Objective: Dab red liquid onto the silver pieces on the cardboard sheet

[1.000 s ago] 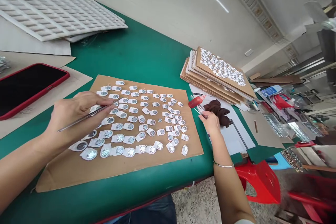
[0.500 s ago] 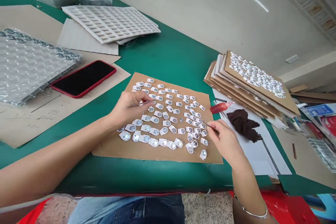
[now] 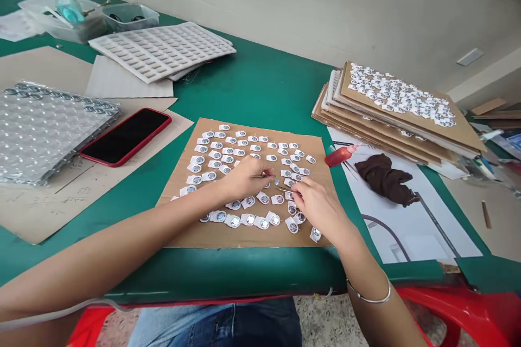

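My left hand is closed around a thin metal tool, which looks like tweezers, over the middle of a cardboard sheet. In my right hand is a second slim pair of tweezers, its tip pointing left towards the left hand. Between the tips lies a small round disc without a white tab. Rows of white tabs with round silver-and-dark pieces cover the sheet. Both hands and the left forearm hide some of them.
A red squeeze bottle and a dark cloth lie to the right. Behind them rises a stack of cardboard sheets. Leftward are a red-cased phone, a clear blister tray, a white slotted tray and plastic boxes.
My left hand has moved right, from the sheet's left part to its middle. My right hand has shifted left, bringing both tool tips close together by the bare disc. The camera view has turned slightly.
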`<state>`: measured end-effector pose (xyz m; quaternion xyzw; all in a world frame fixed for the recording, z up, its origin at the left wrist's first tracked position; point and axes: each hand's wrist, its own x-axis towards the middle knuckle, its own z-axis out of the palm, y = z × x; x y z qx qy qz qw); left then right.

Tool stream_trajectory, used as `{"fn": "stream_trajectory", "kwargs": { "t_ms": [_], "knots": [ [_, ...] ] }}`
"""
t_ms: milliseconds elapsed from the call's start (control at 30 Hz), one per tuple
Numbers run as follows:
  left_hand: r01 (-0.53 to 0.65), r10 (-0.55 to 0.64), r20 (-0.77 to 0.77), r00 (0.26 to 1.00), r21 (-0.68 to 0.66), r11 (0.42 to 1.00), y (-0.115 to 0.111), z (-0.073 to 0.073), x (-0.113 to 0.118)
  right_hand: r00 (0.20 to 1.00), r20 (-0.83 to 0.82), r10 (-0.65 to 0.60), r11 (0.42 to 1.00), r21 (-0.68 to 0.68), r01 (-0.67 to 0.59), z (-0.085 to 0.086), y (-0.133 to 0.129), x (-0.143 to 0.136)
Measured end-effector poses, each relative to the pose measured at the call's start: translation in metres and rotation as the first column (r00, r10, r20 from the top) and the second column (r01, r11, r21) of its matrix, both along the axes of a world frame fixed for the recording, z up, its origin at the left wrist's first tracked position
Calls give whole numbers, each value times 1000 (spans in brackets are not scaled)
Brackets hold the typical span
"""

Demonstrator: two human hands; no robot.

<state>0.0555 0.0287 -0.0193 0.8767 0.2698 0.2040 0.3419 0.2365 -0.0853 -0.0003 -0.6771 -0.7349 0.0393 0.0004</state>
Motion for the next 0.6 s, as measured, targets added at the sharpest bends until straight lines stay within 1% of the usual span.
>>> {"fn": "stream_trajectory", "kwargs": {
  "t_ms": [100, 167, 367, 500, 600],
  "knots": [
    [-10, 10, -9, 1000, -29, 1000, -1, -3, -1, 1000, -1, 4, 1000, 8, -4, -1, 3, 1],
    [-8, 8, 3, 1000, -38, 999, -3, -3, -3, 1000, 23, -16, 999, 28, 16, -3, 5, 1],
    [16, -16, -1, 1000, -71, 997, -12, 4, -8, 991, 100, -87, 994, 71, 80, -5, 4, 4],
    [-36, 35, 20, 999, 9, 999, -7, 4, -3, 988, 97, -120, 989, 99, 110, -5, 2, 4],
    [-52, 51, 20, 998, 45, 998, 0, 1, 4, 986, 104, -129, 989, 82, 121, -5, 2, -1]
  ]
}}
